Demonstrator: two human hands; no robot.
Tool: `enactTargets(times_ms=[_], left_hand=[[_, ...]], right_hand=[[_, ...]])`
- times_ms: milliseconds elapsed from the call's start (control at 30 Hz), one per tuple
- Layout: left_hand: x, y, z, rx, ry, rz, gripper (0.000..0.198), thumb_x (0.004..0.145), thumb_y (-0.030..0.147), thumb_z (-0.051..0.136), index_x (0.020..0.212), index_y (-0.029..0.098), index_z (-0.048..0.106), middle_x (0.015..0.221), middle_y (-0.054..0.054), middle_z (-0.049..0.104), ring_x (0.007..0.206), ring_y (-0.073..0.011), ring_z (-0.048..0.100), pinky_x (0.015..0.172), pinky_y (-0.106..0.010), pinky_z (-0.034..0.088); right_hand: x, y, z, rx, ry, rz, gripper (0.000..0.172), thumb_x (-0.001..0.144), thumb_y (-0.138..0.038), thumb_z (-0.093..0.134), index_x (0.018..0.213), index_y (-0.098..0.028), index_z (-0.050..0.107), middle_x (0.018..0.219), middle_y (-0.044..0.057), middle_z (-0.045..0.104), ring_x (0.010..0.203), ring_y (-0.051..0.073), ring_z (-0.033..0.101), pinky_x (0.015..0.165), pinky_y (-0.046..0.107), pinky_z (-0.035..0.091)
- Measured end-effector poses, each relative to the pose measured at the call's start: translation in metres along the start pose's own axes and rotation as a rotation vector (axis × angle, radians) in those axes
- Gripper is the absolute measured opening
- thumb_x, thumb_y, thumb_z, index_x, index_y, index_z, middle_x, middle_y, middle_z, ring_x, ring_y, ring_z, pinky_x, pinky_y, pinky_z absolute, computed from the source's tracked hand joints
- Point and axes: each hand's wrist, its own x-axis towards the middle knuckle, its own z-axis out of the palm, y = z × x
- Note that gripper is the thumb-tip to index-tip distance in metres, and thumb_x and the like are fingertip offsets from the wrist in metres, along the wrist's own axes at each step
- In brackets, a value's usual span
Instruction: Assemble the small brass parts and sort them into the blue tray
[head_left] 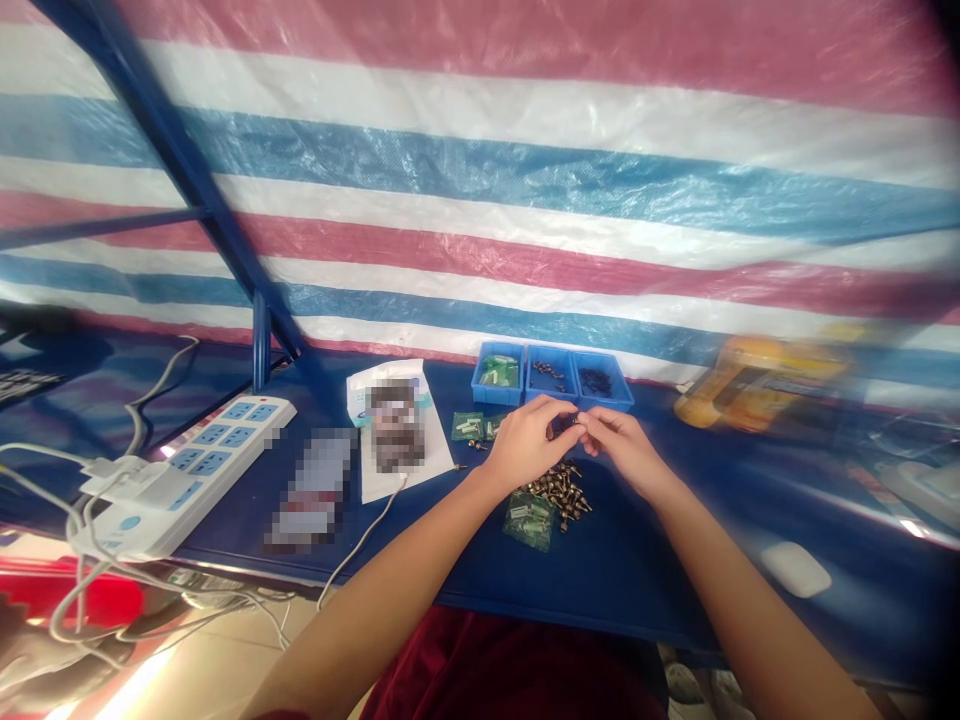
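The left hand (534, 440) and the right hand (621, 446) meet over the blue surface (622, 575), just in front of three small blue boxes (501, 398). The left grip looks pinched on a small dark piece (564, 424), between the thumb and the first finger. The right grip has its thumb and finger close together by the far end of that piece, but it is too small to tell if they hold anything. Under the hands lies a pile of brass bits (576, 492), with a green packet (529, 522) just beside it, on the near side. To work well with such a tiny piece, I think it is best to pinch softly with the very tips, hold one hand quite still, and let the other make small, slow turns. Bending the left fingers back a little would help the eyes see. Staying low over the surface is wise, since a dropped piece could get lost in the pile.
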Motion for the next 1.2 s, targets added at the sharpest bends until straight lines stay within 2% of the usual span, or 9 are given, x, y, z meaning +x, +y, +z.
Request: enactTargets(times_ms=[133,433,833,1200], left_hand=[[0.0005,-0.0002,-0.0003,0.011,-0.02,0.028,0.023,0.096,0.04,0.052,0.099,0.024,0.069,0.105,-0.002,0.069,0.069,-0.0121,0.061,0.07,-0.027,0.049],[0.0006,-0.0015,0.0033,-0.009,0.006,0.025,0.017,0.094,0.033,0.055,0.099,0.023,0.068,0.099,-0.002,0.068,0.068,-0.0123,0.059,0.069,-0.026,0.048],[0.0,-0.0031,0.0042,0.011,0.01,-0.012,0.021,0.093,0.038,0.056,0.104,0.025,0.067,0.104,-0.001,0.068,0.069,-0.012,0.06,0.068,-0.026,0.048],[-0.0002,-0.0075,0.0066,0.016,0.024,0.03,0.018,0.094,0.033,0.056,0.102,0.024,0.07,0.104,-0.001,0.069,0.07,-0.0118,0.061,0.068,-0.025,0.048]], right_hand=[[0.0003,0.0007,0.0007,-0.008,-0.001,-0.006,0.039,0.086,-0.055,0.065,0.07,-0.02,0.061,0.065,0.0,0.056,0.059,0.013,0.048,0.058,0.028,0.039],[-0.0001,0.0006,0.0014,-0.006,-0.006,-0.007,0.036,0.085,-0.054,0.066,0.077,-0.019,0.063,0.068,0.0,0.057,0.059,0.013,0.049,0.058,0.028,0.039],[0.0009,0.0047,0.0003,0.076,0.006,0.011,0.028,0.085,-0.047,0.069,0.09,-0.02,0.067,0.069,-0.001,0.059,0.059,0.012,0.051,0.057,0.027,0.04],[0.0011,0.0071,-0.0008,0.109,-0.009,0.004,0.018,0.085,-0.038,0.069,0.086,-0.02,0.066,0.069,-0.001,0.058,0.06,0.013,0.051,0.058,0.027,0.04]])
